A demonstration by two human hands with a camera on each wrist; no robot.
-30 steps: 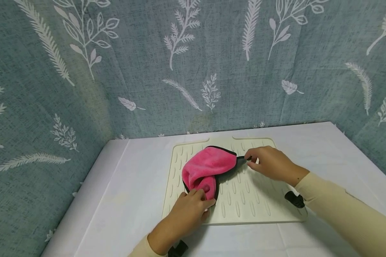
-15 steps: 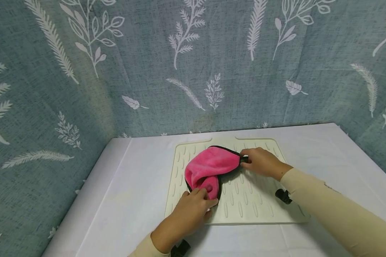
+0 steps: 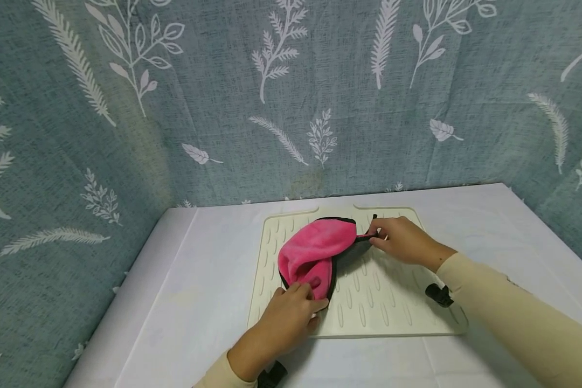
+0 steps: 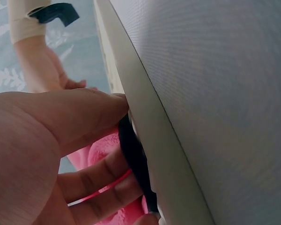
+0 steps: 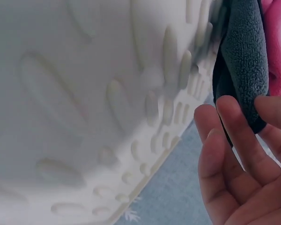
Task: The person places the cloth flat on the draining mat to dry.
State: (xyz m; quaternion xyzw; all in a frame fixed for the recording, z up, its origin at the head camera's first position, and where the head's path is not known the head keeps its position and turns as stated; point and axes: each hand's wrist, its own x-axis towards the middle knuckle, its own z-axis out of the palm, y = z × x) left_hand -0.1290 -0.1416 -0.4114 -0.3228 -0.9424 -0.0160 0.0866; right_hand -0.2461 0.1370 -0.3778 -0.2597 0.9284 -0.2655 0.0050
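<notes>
A pink plush cleaning cloth [image 3: 315, 242] with a black border lies bunched and partly folded on a cream ridged mat [image 3: 383, 302]. My left hand [image 3: 288, 318] holds its near end at the mat's front edge. In the left wrist view, the thumb and fingers of the left hand [image 4: 84, 117] are at the cloth's black border [image 4: 133, 150]. My right hand [image 3: 407, 242] pinches the cloth's right corner, raised just off the mat. The right wrist view shows the cloth's dark grey underside [image 5: 246, 56] between thumb and fingers of the right hand [image 5: 246, 154].
The mat lies on a white-covered table [image 3: 189, 291]. Behind and at both sides hangs a blue-green curtain [image 3: 291, 108] with white leaf prints. Dark wrist cameras sit under both wrists, the right one [image 3: 438, 295] close above the mat.
The right hand moved left to the cloth's corner, then slightly back right, drawing the corner out into a thin strip. The left hand stays at the near end, where the pink fold has spread slightly.
</notes>
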